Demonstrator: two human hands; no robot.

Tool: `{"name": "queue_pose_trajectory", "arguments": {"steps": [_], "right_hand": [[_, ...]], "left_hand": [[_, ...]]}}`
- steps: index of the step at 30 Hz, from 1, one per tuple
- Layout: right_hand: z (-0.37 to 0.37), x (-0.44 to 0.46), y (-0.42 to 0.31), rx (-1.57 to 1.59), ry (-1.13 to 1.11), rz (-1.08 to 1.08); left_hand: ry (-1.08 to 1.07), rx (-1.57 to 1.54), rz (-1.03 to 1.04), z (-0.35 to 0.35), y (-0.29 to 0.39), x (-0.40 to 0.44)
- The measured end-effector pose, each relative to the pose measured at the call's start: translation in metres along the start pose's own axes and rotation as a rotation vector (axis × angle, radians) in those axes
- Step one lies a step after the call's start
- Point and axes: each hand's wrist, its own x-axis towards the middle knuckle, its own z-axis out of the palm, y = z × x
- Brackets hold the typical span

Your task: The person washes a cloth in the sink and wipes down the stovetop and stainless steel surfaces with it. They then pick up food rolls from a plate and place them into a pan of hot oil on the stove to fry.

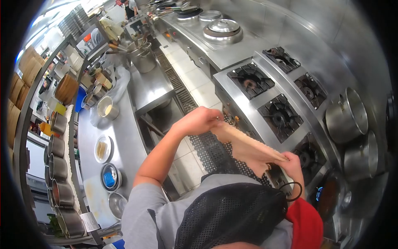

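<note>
A beige-pink cloth [248, 145] with a ragged edge is stretched between my two hands, its lower part hanging down over the perforated black floor mat. My left hand [200, 120] pinches its upper left corner. At the cloth's right end, my right hand [292, 165] grips the other corner, close to the front of the stove. A black band circles my right wrist. Part of the cloth's lower edge is hidden behind my body and the black mesh cap [232, 216].
On my right stands a gas stove [248, 81] with several burners; big pots [347, 114] lean beyond it. The steel counter [89, 133] on my left holds a plate [103, 148], bowls [111, 176] and a pot [107, 108]. Farther off, another person [130, 9] stands.
</note>
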Motion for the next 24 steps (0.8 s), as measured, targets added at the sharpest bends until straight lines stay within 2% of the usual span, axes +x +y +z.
{"name": "queue_pose_trajectory", "arguments": {"steps": [2,5,7,8,9,10,11,12,13,14,15,16,18,19,20,21,22,24], "right_hand": [[-0.009,0.001,0.008,0.009,-0.006,-0.009],[-0.025,0.023,0.003,-0.018,-0.102,-0.141],[-0.039,0.043,-0.030,-0.079,-0.152,-0.318],[-0.051,0.046,-0.067,-0.106,-0.206,-0.315],[-0.063,0.058,-0.086,-0.050,-0.208,-0.401],[-0.075,0.071,-0.092,0.089,-0.150,-0.337],[-0.074,0.085,-0.109,0.606,-0.167,-0.335],[-0.073,0.090,-0.138,0.827,-0.163,-0.381],[-0.073,0.101,-0.144,0.946,-0.250,-0.308],[-0.065,0.112,-0.145,0.979,-0.290,-0.183],[-0.051,0.120,-0.141,1.010,-0.333,-0.057],[-0.033,0.126,-0.138,0.935,-0.331,-0.043],[-0.002,0.135,-0.121,0.878,-0.305,0.039],[0.010,0.134,-0.104,0.903,-0.273,0.117],[0.023,0.133,-0.083,0.815,-0.211,0.108],[0.032,0.130,-0.056,0.724,-0.140,0.112],[0.040,0.128,-0.017,0.583,-0.090,0.143],[0.050,0.095,0.018,0.259,0.053,0.226]], "left_hand": [[-0.045,0.037,0.007,0.011,-0.024,-0.002],[-0.109,0.140,0.023,0.002,-0.033,-0.002],[-0.157,0.229,-0.005,-0.021,-0.034,0.004],[-0.194,0.244,-0.036,-0.037,-0.032,0.011],[-0.088,0.178,0.071,-0.054,-0.030,0.020],[0.054,0.034,-0.010,-0.069,-0.024,0.029],[0.260,-0.401,0.078,-0.077,-0.020,0.046],[0.471,-0.834,0.145,-0.078,-0.018,0.059],[0.452,-0.843,0.147,-0.069,-0.018,0.067],[0.270,-1.133,0.081,-0.057,-0.023,0.075],[0.193,-1.295,-0.023,-0.037,-0.035,0.079],[0.132,-1.456,-0.142,-0.017,-0.047,0.084],[0.168,-1.237,-0.187,0.013,-0.054,0.075],[0.152,-1.237,-0.296,0.022,-0.053,0.068],[0.112,-1.232,-0.410,0.031,-0.055,0.061],[-0.031,-1.267,-0.417,0.045,-0.069,0.053],[0.068,-1.191,-0.508,0.065,-0.065,0.045],[-0.011,-0.913,-0.578,0.109,-0.104,0.024]]}}
